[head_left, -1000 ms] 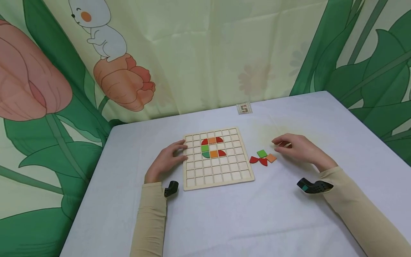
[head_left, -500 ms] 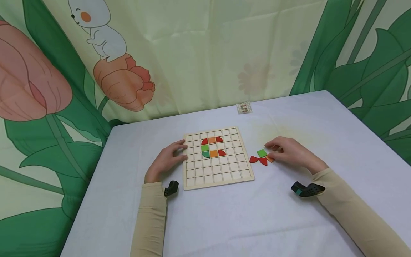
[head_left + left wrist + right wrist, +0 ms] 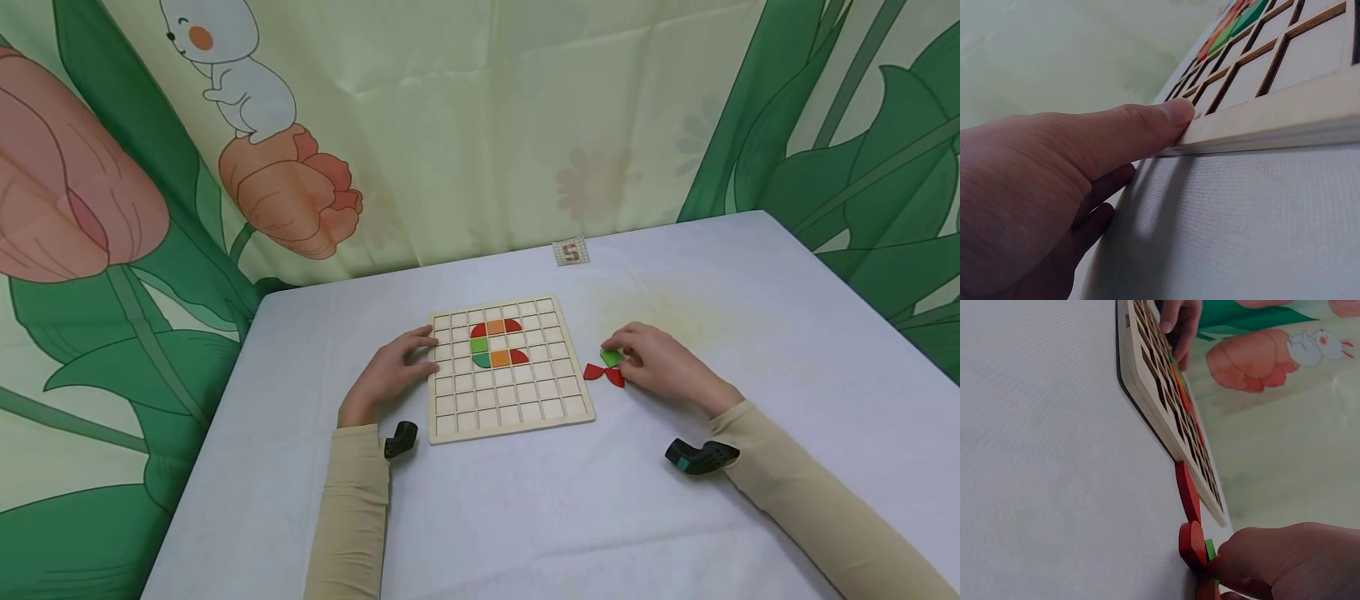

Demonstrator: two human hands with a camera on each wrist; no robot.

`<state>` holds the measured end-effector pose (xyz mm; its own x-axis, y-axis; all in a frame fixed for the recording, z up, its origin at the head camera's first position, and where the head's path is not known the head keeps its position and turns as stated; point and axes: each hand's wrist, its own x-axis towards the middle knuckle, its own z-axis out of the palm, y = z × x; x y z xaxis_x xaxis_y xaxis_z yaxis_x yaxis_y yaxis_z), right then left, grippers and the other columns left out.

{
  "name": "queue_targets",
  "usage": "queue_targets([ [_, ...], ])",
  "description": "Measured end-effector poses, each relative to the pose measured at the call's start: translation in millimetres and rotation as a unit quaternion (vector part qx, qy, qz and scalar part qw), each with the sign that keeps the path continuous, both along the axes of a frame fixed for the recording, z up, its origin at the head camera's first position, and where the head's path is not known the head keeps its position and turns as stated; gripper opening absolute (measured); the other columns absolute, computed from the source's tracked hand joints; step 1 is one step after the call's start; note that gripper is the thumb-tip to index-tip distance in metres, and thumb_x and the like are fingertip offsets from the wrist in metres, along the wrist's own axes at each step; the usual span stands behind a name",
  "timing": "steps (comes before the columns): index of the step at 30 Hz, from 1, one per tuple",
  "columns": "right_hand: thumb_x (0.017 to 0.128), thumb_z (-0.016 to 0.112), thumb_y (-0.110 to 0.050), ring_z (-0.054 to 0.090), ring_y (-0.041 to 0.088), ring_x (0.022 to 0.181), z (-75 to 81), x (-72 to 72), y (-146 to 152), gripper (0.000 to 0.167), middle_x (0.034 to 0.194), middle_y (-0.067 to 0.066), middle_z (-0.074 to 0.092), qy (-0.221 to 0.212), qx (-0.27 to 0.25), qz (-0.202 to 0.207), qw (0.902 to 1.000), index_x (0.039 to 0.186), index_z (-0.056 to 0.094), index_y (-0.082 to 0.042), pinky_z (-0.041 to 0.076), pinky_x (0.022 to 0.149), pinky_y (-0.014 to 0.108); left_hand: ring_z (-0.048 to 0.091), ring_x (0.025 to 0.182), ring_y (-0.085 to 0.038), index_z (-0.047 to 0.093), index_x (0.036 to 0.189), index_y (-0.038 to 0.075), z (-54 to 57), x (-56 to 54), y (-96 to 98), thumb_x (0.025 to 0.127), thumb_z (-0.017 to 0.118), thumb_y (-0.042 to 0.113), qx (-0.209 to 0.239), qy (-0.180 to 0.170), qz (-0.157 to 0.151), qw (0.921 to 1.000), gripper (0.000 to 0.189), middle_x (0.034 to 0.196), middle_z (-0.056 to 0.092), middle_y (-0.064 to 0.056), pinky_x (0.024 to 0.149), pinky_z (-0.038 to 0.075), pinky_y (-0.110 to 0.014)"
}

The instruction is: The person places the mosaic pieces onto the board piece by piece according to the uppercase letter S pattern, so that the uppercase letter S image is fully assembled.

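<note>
In the head view, a square wooden grid board [image 3: 510,408] lies on the table with several red, orange and green pieces set in its cells. My left hand [image 3: 388,371] rests at the board's left edge. Its thumb [image 3: 1175,112] touches the frame in the left wrist view. To the right of the board, my right hand [image 3: 663,362] has thumb and index finger around a green square tile [image 3: 611,357], which is partly covered. Two red quarter-round tiles [image 3: 593,372] lie beside its fingertips. An orange tile [image 3: 1207,590] shows under the fingers in the right wrist view.
A small card [image 3: 571,252] with an S-like pattern lies at the table's back edge. A white cloth covers the table [image 3: 495,517]. Behind it hangs a printed curtain [image 3: 465,133] with flowers and a rabbit.
My right hand has moved left, from beside the loose tiles to over the orange tile and onto the green one. My left hand and the board have stayed put.
</note>
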<state>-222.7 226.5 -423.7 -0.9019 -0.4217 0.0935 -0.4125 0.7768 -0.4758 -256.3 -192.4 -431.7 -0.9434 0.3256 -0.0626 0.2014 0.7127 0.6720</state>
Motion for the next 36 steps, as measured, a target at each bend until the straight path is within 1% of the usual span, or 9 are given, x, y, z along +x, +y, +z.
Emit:
queue_targets([
  [4, 0.083, 0.061, 0.003, 0.057, 0.023, 0.09, -0.8, 0.6, -0.7, 0.03, 0.11, 0.012, 0.062, 0.002, 0.001, -0.009, 1.0, 0.112, 0.069, 0.0, 0.051, 0.08, 0.041, 0.025, 0.146, -0.025, 0.06, 0.133, 0.009, -0.2, 0.2, 0.3, 0.09, 0.072, 0.023, 0.003, 0.0, 0.0, 1.0, 0.047, 0.156, 0.036, -0.003, 0.118, 0.023, -0.045],
  [7, 0.084, 0.063, 0.0, 0.055, 0.022, 0.087, 0.7, 0.0, 1.1, 0.029, 0.11, 0.012, 0.062, -0.007, 0.002, -0.023, 0.9997, 0.112, 0.069, -0.001, 0.05, 0.077, 0.039, 0.025, 0.146, -0.024, 0.059, 0.133, 0.009, -0.6, 0.0, 0.1, 0.09, 0.072, 0.023, 0.003, -0.002, 0.002, 1.0, 0.047, 0.156, 0.036, -0.003, 0.118, 0.022, -0.045],
  [10, 0.087, 0.064, -0.003, 0.053, 0.024, 0.087, 3.4, -1.5, 4.4, 0.028, 0.109, 0.014, 0.062, -0.019, 0.005, -0.049, 0.9986, 0.114, 0.068, 0.001, 0.05, 0.076, 0.039, 0.025, 0.146, -0.025, 0.059, 0.134, 0.009, -1.0, -0.5, -0.3, 0.09, 0.072, 0.024, 0.0, -0.001, 0.001, 1.0, 0.048, 0.156, 0.035, -0.003, 0.118, 0.023, -0.045],
  [13, 0.088, 0.063, -0.005, 0.053, 0.027, 0.09, 5.2, -3.0, 8.4, 0.03, 0.111, 0.017, 0.061, -0.027, 0.009, -0.078, 0.9966, 0.117, 0.066, 0.003, 0.05, 0.078, 0.043, 0.025, 0.146, -0.025, 0.059, 0.134, 0.009, -0.9, -0.9, -0.4, 0.09, 0.072, 0.025, -0.001, 0.0, 0.002, 1.0, 0.048, 0.156, 0.036, -0.003, 0.118, 0.023, -0.045],
  [15, 0.089, 0.062, -0.005, 0.053, 0.03, 0.092, 5.0, -3.7, 10.5, 0.032, 0.113, 0.02, 0.06, -0.026, 0.012, -0.087, 0.9958, 0.12, 0.065, 0.004, 0.05, 0.08, 0.046, 0.025, 0.146, -0.025, 0.059, 0.133, 0.009, -0.7, -1.0, -0.4, 0.09, 0.072, 0.025, -0.001, 0.0, 0.002, 1.0, 0.048, 0.156, 0.036, -0.003, 0.118, 0.023, -0.045],
  [18, 0.088, 0.062, -0.005, 0.054, 0.031, 0.094, 3.1, -4.2, 11.1, 0.035, 0.115, 0.021, 0.059, -0.021, 0.015, -0.08, 0.9965, 0.122, 0.064, 0.005, 0.05, 0.081, 0.047, 0.025, 0.146, -0.025, 0.059, 0.133, 0.009, -0.6, -1.2, -0.5, 0.09, 0.072, 0.025, -0.002, 0.0, 0.002, 1.0, 0.048, 0.156, 0.036, -0.003, 0.118, 0.023, -0.045],
  [23, 0.088, 0.066, -0.005, 0.054, 0.028, 0.091, -0.7, -4.1, 8.0, 0.033, 0.11, 0.018, 0.059, -0.001, 0.013, -0.056, 0.9984, 0.12, 0.066, 0.004, 0.05, 0.079, 0.042, 0.025, 0.146, -0.023, 0.059, 0.134, 0.009, -0.7, -1.3, -0.5, 0.09, 0.072, 0.027, -0.002, -0.002, 0.005, 1.0, 0.049, 0.156, 0.036, -0.002, 0.118, 0.022, -0.043],
  [28, 0.089, 0.069, -0.007, 0.052, 0.027, 0.091, -1.8, -3.1, 6.2, 0.036, 0.11, 0.017, 0.058, 0.0, 0.003, -0.062, 0.9981, 0.123, 0.064, 0.004, 0.049, 0.078, 0.041, 0.025, 0.146, -0.025, 0.06, 0.133, 0.009, -0.9, -1.1, -1.1, 0.09, 0.072, 0.025, 0.001, 0.003, 0.001, 1.0, 0.047, 0.156, 0.036, -0.003, 0.118, 0.023, -0.045],
  [36, 0.09, 0.068, -0.007, 0.055, 0.034, 0.105, -3.9, -2.8, 7.3, 0.031, 0.113, 0.017, 0.059, 0.005, 0.002, -0.051, 0.9987, 0.12, 0.067, 0.002, 0.048, 0.091, 0.051, 0.025, 0.146, -0.024, 0.06, 0.132, 0.01, -1.9, -1.2, -1.5, 0.09, 0.072, 0.025, 0.002, 0.001, 0.003, 1.0, 0.046, 0.155, 0.037, -0.001, 0.118, 0.022, -0.044],
])
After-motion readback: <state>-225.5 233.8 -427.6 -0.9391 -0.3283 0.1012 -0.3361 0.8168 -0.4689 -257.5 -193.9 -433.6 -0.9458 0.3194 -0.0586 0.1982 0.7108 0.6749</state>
